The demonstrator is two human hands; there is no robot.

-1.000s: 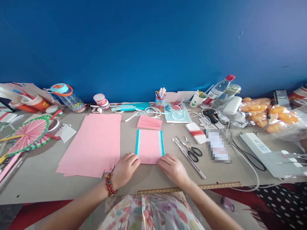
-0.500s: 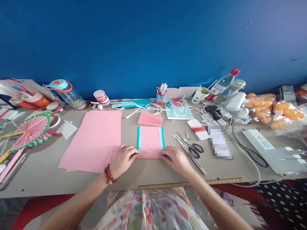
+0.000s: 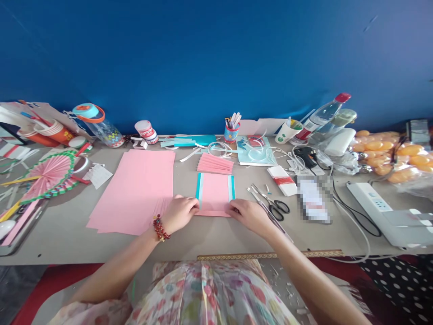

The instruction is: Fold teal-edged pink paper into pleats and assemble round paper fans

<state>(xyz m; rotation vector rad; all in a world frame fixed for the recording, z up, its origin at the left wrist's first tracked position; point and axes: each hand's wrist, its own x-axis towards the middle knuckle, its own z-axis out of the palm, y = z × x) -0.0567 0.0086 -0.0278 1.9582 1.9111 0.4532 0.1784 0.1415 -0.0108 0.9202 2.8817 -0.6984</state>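
Note:
A pink sheet of paper (image 3: 215,192) with blue strips along its two sides lies on the table in front of me. Its near edge shows a narrow folded band. My left hand (image 3: 179,212) pinches the near left corner, thumb and fingers together. At the near right corner, my right hand (image 3: 248,216) has its fingers curled onto the paper in the same way. Just beyond the sheet sits a pleated pink paper (image 3: 215,164). A stack of larger pink sheets (image 3: 138,189) lies left of my left hand.
Black-handled scissors (image 3: 279,208) and a slim cutter (image 3: 269,210) lie right of my right hand. A pink paper fan (image 3: 49,174) is at the far left. Bottles, cups, a glue gun (image 3: 306,156) and a power strip (image 3: 372,201) stand around. A patterned ruler-like strip (image 3: 237,256) runs along the front edge.
The view has shifted slightly. Both hands stay at the near corners of the pink sheet, and the folded band along its near edge looks a little wider.

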